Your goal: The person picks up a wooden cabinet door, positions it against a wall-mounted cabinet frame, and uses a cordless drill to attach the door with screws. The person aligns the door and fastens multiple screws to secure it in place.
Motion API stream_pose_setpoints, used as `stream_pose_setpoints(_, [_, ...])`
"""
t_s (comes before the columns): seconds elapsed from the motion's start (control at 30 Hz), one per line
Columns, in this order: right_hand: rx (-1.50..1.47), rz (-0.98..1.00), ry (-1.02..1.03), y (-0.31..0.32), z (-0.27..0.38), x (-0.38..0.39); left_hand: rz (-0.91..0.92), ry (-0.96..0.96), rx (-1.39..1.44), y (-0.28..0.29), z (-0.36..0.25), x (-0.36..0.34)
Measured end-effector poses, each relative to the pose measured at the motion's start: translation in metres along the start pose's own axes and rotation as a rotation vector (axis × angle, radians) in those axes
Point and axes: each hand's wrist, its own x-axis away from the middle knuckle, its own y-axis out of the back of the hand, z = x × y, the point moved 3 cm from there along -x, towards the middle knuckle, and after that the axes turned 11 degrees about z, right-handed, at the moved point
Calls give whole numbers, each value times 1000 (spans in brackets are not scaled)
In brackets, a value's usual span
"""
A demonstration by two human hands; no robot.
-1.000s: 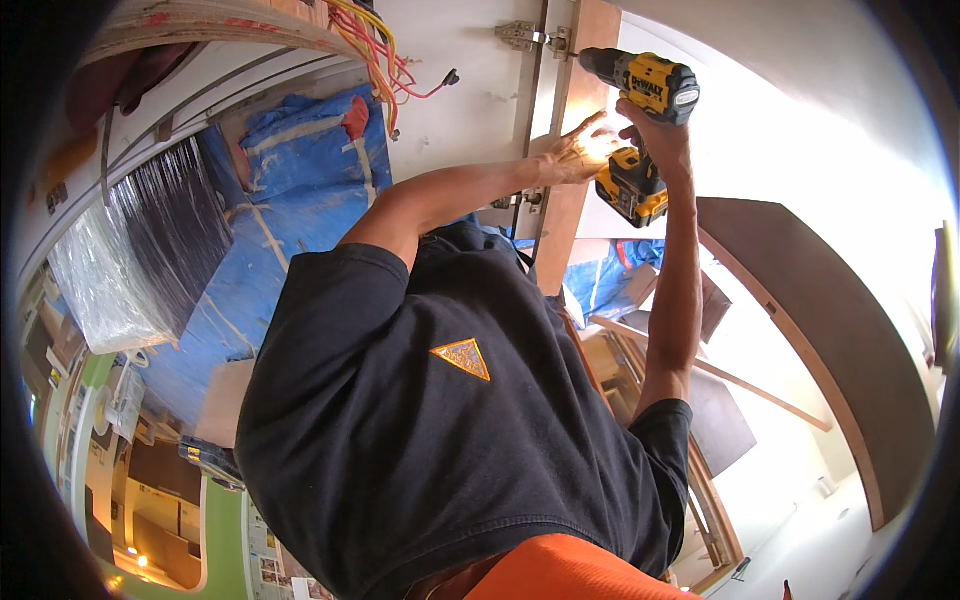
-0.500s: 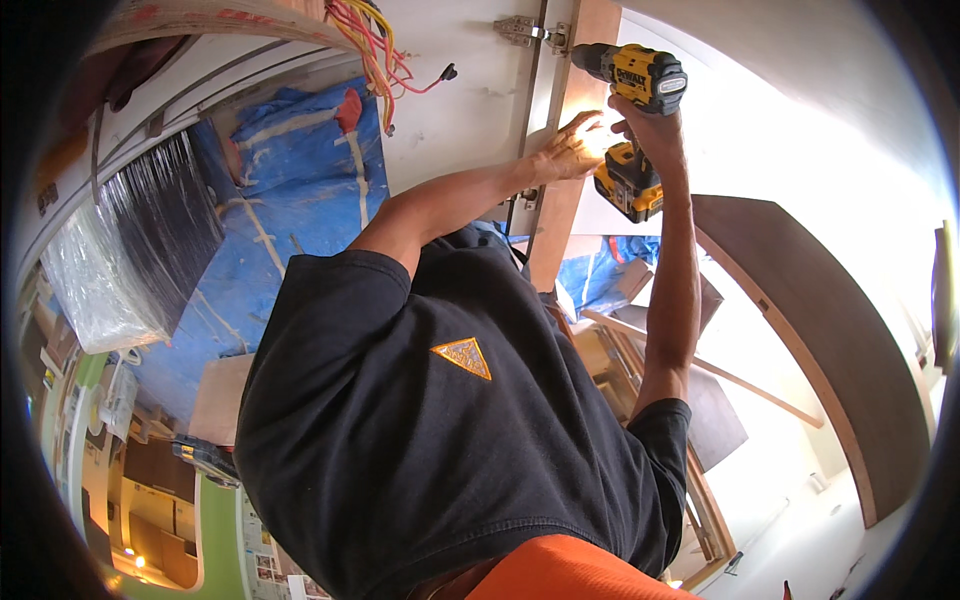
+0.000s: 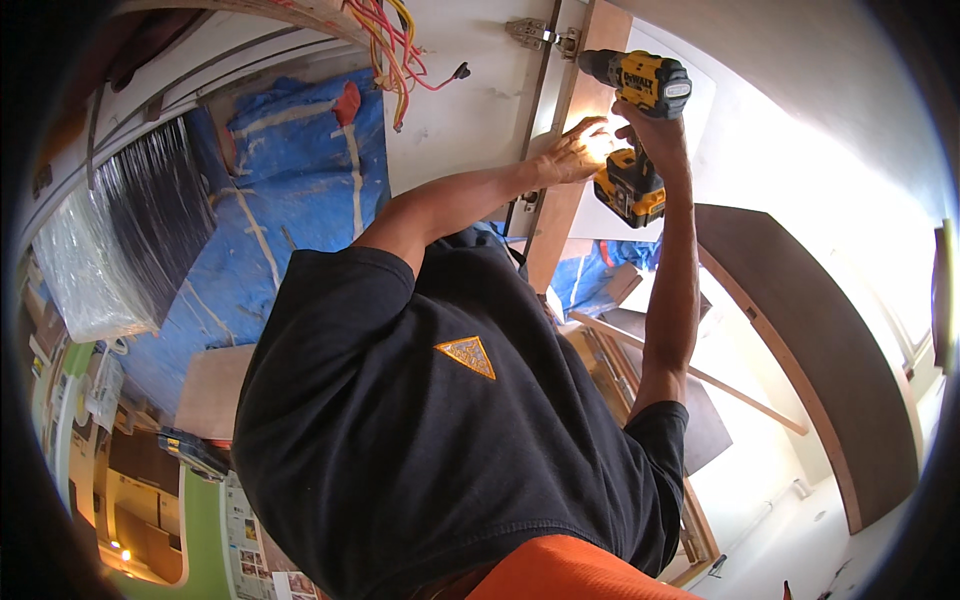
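The drill [image 3: 653,86], yellow and black, is at the far side of the scene, right of centre, held up by its handle in the right hand [image 3: 652,136]. Its body lies roughly left to right: the chuck points left at the upper hinge [image 3: 566,42], and the handle drops toward the near side, ending in the battery [image 3: 630,196]. That line from chuck to hinge is the relation that matters; the chuck is just beside the hinge plate, but whether a bit touches it is too small to tell.

The right hand is wrapped around the handle. The left hand [image 3: 578,152] is on the near side of the chuck, left of the battery, with its fingers spread over the wooden strip [image 3: 553,228] in a bright patch of light; I cannot tell whether it presses, pinches something small or merely rests.

The strip runs from far to near, with a lower hinge [image 3: 530,201] beside the left wrist. The left fingers are the closest thing to the drill's near side. Farther left, loose wires [image 3: 393,55] dangle before a white panel [image 3: 440,130], well apart from the chuck. Blue sheeting [image 3: 300,160] spreads beyond the left arm, and a curved brown panel [image 3: 815,330] stands right of the right forearm.
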Motion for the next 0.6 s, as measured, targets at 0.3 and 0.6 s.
stream_pose_setpoints(0.3, [14,60,-56,2,3,-2,20,-18,-6,12,-3,3])
stream_pose_setpoints(0.6, [11,81,-149,5,13,-9,-62,-139,-108,19,-6,6])
